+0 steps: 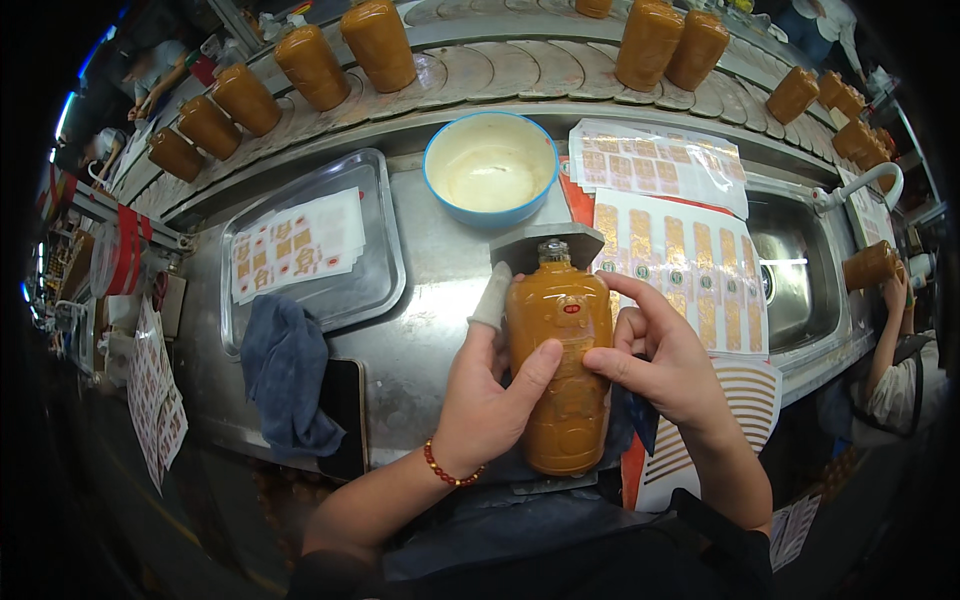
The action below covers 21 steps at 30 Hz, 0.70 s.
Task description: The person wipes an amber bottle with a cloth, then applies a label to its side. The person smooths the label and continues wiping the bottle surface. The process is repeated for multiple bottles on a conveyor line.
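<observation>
An amber-brown bottle [563, 360] lies on its side in a grey metal holder [535, 245], neck pointing away from me. My left hand [490, 395] grips its left side, thumb across the front, and the index finger wears a white cot. My right hand [660, 355] holds the right side, with the thumb pressing the bottle's middle and the fingertips near its shoulder. A small red sticker [571, 309] sits on the upper front of the bottle.
A blue-rimmed bowl [490, 165] of pale paste stands behind the holder. Gold label sheets [690, 270] lie at right; a steel tray [375, 270] holds sticker sheets at left. A blue cloth [285, 375] and a dark phone [345, 410] lie nearby. Bottles [310, 65] ride a conveyor. Another person [895, 350] works at right.
</observation>
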### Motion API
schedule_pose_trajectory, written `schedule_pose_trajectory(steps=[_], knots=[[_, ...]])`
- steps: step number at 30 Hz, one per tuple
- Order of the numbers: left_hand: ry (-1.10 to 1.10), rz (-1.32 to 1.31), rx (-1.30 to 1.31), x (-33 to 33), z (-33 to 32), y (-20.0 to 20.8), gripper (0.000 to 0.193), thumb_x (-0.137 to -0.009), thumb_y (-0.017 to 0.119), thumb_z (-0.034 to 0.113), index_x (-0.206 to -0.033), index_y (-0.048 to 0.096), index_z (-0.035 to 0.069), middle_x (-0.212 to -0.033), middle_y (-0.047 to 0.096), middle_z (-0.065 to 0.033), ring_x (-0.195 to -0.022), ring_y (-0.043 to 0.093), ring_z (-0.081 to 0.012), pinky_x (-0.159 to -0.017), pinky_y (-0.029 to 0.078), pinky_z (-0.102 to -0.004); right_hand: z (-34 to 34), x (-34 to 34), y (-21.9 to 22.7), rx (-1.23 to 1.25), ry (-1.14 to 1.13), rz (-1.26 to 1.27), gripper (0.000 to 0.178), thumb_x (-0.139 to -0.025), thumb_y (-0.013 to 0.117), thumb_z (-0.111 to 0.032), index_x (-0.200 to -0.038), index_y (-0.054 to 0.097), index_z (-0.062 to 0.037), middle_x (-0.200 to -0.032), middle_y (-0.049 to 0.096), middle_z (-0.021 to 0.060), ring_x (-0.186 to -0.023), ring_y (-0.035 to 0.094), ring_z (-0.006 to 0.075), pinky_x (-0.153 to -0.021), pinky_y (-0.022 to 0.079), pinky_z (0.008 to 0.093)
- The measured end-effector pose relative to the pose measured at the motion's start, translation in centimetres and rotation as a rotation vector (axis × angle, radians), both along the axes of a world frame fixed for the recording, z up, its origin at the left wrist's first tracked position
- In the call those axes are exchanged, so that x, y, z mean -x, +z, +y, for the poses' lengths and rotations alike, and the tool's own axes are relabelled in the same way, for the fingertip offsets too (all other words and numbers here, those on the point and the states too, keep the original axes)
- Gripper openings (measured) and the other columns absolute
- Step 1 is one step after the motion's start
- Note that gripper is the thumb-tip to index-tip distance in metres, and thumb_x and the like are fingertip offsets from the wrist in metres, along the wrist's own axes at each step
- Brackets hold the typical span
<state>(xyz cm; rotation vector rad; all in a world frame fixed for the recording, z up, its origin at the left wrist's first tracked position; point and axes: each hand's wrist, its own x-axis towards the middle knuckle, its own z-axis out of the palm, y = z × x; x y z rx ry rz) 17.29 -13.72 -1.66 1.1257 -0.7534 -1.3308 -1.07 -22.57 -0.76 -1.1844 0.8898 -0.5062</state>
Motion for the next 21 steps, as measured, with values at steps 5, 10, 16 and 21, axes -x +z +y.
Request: schedule_pose_trajectory(steps=[5, 10, 16, 21], knots=[[0.001, -0.019, 0.001, -0.2, 0.1, -0.2, 0.081, -0.101, 0.064, 0.011, -0.159, 0.01, -0.006, -0.159, 0.031, -0.0176, -0.143, 0.039, -0.0239, -0.117, 0.036, -0.0361, 0.0, -0.2, 0.0, -0.025, 0.0, -0.019, 0.075, -0.084, 0.084, -0.012, -0.147, 0.046, 0.0012, -0.072, 0.052, -0.0035, -0.066, 0.05, 0.0031, -0.062, 0.04, 0.0183], [-0.056, -0.081, 0.063, -0.6, 0.3, -0.7, 0.086, -0.098, 0.068, 0.013, -0.159, 0.01, -0.005, -0.158, 0.033, -0.0174, -0.143, 0.04, -0.0246, -0.117, 0.036, -0.0381, -0.2, 0.3, -0.1, -0.101, 0.003, -0.081, 0.076, -0.084, 0.085, -0.013, -0.147, 0.045, 0.0003, -0.072, 0.052, -0.0035, -0.066, 0.049, 0.0032, -0.064, 0.04, 0.0184], [-0.084, -0.065, 0.022, -0.9, 0.0, -0.5, 0.09, -0.097, 0.071, 0.015, -0.16, 0.009, -0.004, -0.156, 0.035, -0.0187, -0.141, 0.042, -0.0256, -0.117, 0.036, -0.0393, 0.2, 0.2, -0.5, -0.05, 0.005, -0.047, 0.078, -0.084, 0.085, -0.012, -0.149, 0.044, -0.0006, -0.072, 0.053, -0.0033, -0.067, 0.05, 0.0029, -0.064, 0.04, 0.0185], [-0.131, -0.121, 0.015, -1.5, 1.2, -1.3, 0.097, -0.093, 0.076, 0.02, -0.159, 0.009, -0.004, -0.156, 0.036, -0.0198, -0.143, 0.041, -0.0282, -0.117, 0.035, -0.0405, 0.7, 1.1, -0.8, -0.142, -0.018, -0.078, 0.081, -0.083, 0.085, -0.011, -0.15, 0.042, 0.0003, -0.074, 0.054, -0.0027, -0.067, 0.05, 0.0028, -0.063, 0.039, 0.0186]])
